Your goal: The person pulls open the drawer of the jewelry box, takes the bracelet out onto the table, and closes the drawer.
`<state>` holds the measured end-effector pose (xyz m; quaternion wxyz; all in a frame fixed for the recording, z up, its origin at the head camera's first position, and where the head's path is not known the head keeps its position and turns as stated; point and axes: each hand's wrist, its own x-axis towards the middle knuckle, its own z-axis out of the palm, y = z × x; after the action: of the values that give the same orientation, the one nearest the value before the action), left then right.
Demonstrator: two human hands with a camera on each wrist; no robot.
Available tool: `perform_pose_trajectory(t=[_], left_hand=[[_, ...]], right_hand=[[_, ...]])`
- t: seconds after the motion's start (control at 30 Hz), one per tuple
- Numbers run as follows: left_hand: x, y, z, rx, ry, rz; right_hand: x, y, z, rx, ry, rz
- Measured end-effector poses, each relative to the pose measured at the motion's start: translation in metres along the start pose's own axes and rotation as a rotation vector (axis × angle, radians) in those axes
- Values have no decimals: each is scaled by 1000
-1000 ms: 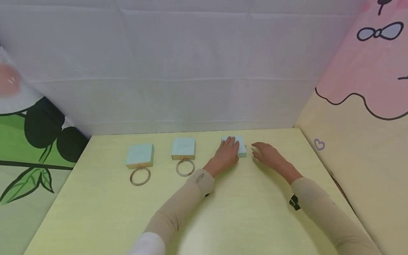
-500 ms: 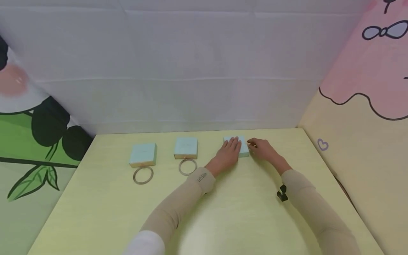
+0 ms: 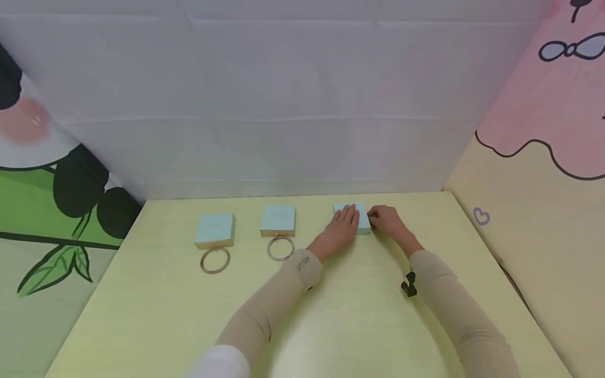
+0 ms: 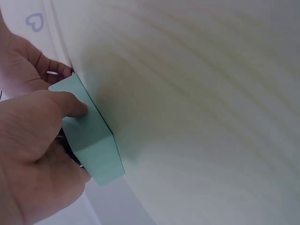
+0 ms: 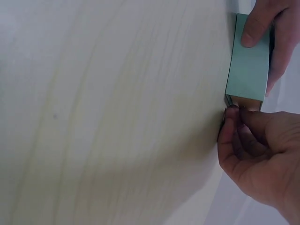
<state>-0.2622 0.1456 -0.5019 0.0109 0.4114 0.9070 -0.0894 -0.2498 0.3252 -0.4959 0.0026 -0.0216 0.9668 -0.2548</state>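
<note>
My left hand (image 3: 339,228) lies across the top of the rightmost light blue-green drawer box (image 3: 364,223), holding it against the table. In the left wrist view its thumb presses the near long side of the box (image 4: 96,140). At the right end my right hand (image 3: 388,220) pinches with thumb and forefinger at the small pull of the box's drawer. The right wrist view has the tan drawer front (image 5: 248,102) just behind those fingertips, which hide the pull. My other fingers on that hand (image 5: 262,154) are curled in.
To the left on the pale yellow table (image 3: 331,331) sit two matching boxes, a middle one (image 3: 278,219) and a left one (image 3: 215,229). A bangle (image 3: 281,248) lies before the middle box, another bangle (image 3: 215,260) before the left one. A white cloth (image 3: 283,105) hangs behind.
My right hand has moved left from beside the box to its right end, and its fingers have closed at the drawer pull. The left hand stays on the box.
</note>
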Motion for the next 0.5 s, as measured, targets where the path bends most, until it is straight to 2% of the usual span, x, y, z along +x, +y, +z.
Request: perform_pose_trajectory(t=[0.17, 0.33, 0.5], left_hand=[[-1, 1, -1, -17, 4, 5], [-3, -2, 0, -34, -26, 15], [-5, -8, -3, -75, -41, 29]], right_hand=[[-3, 2, 0, 12, 25, 19], [-4, 5, 0, 17, 8, -12], [-6, 13, -9, 11, 26, 27]])
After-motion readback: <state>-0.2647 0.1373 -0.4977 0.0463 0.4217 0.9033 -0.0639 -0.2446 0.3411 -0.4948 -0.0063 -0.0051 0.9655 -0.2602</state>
